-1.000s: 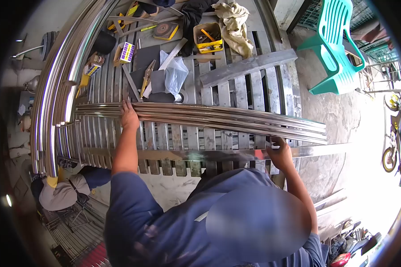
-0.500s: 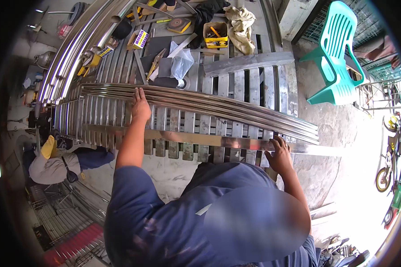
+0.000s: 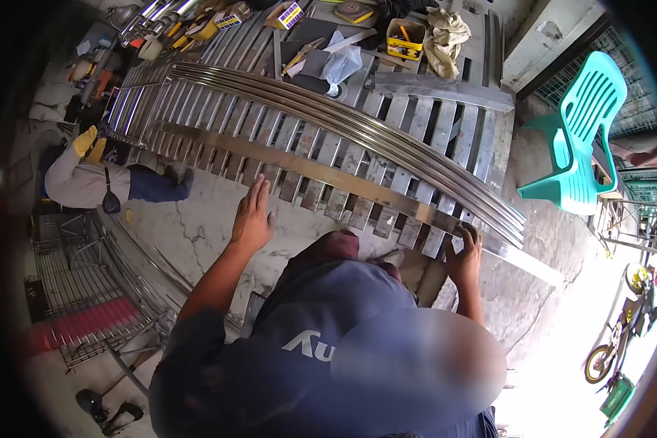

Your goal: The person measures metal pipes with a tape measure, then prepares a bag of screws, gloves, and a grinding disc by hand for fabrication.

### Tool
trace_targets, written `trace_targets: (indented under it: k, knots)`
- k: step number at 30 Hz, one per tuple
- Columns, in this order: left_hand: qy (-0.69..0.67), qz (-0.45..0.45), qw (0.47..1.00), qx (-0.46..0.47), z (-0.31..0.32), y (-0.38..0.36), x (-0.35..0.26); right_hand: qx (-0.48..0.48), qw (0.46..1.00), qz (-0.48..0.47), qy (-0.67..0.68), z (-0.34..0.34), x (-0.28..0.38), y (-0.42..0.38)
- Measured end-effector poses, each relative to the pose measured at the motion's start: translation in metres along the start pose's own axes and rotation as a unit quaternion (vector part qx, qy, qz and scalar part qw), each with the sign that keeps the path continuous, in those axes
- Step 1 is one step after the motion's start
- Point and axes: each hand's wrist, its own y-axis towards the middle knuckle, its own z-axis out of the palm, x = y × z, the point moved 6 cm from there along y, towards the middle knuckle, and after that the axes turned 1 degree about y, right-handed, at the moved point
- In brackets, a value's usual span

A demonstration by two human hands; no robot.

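Note:
My left hand is held in the air just off the near edge of a slatted metal bench, fingers stretched out and nothing in them. My right hand touches a long flat metal bar near its right end, its fingers bent and apart over the bar. The bar lies across the slats, and its right end juts past the bench. Beyond it, a bundle of shiny metal tubes lies side by side on the slats.
On the bench's far side are a yellow container, a plastic bag, a cloth and a thick metal bar. A green plastic chair stands at right. Another person is at left.
My left hand has come off the tubes and drawn back toward me, past the bench's near edge. My right hand stays at the flat bar. The view has shifted and turned.

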Motion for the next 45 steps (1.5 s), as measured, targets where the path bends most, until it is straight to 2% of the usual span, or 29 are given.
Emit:
trace_targets:
  k: [4,7,9,11,13,16,20,23,24,26,29,33,37,40,45]
  knots:
    - [-0.016,-0.019,1.000,-0.009,0.001,-0.015,0.025,0.023,1.000,-0.011,0.009,0.007,0.049,0.005]
    - [-0.063,-0.043,0.997,-0.024,0.002,0.003,0.053,-0.001,0.998,-0.066,-0.014,0.021,0.090,0.014]
    - [-0.071,-0.024,0.996,-0.054,0.004,0.021,0.076,0.031,0.997,-0.070,-0.023,0.037,0.117,0.025]
    - [-0.074,0.004,0.993,-0.089,0.010,0.044,0.109,0.028,0.994,-0.085,-0.061,0.061,0.144,0.037]
    - [-0.083,0.013,0.992,-0.093,0.007,0.063,0.144,0.049,0.996,-0.056,-0.049,0.093,0.163,0.051]
    - [-0.096,0.026,0.992,-0.078,0.011,0.091,0.212,0.013,0.995,-0.057,-0.084,0.138,0.215,0.067]
    - [-0.087,0.078,0.988,-0.099,0.001,0.112,0.298,-0.012,1.000,-0.005,-0.011,0.208,0.284,0.077]
    - [-0.090,0.075,0.989,-0.090,-0.024,0.126,0.355,0.068,0.996,-0.047,-0.040,0.254,0.346,0.084]
    - [-0.101,0.077,0.988,-0.093,-0.035,0.132,0.382,0.098,0.990,-0.063,-0.077,0.268,0.390,0.091]
    - [-0.105,0.054,0.990,-0.076,-0.047,0.138,0.404,0.119,0.989,-0.061,-0.062,0.274,0.419,0.101]
    - [-0.126,0.027,0.987,-0.097,-0.056,0.140,0.433,0.116,0.989,-0.074,-0.063,0.285,0.439,0.117]
    - [-0.134,0.028,0.982,-0.128,-0.082,0.119,0.439,0.116,0.987,-0.104,-0.042,0.300,0.451,0.132]
    - [-0.118,0.036,0.983,-0.136,-0.109,0.116,0.447,0.136,0.986,-0.092,-0.035,0.328,0.467,0.145]
    - [-0.080,0.048,0.980,-0.176,-0.140,0.153,0.471,0.136,0.983,-0.123,-0.012,0.345,0.505,0.162]
    - [-0.118,0.070,0.957,-0.257,-0.224,0.282,0.548,0.147,0.972,-0.184,-0.028,0.392,0.586,0.256]
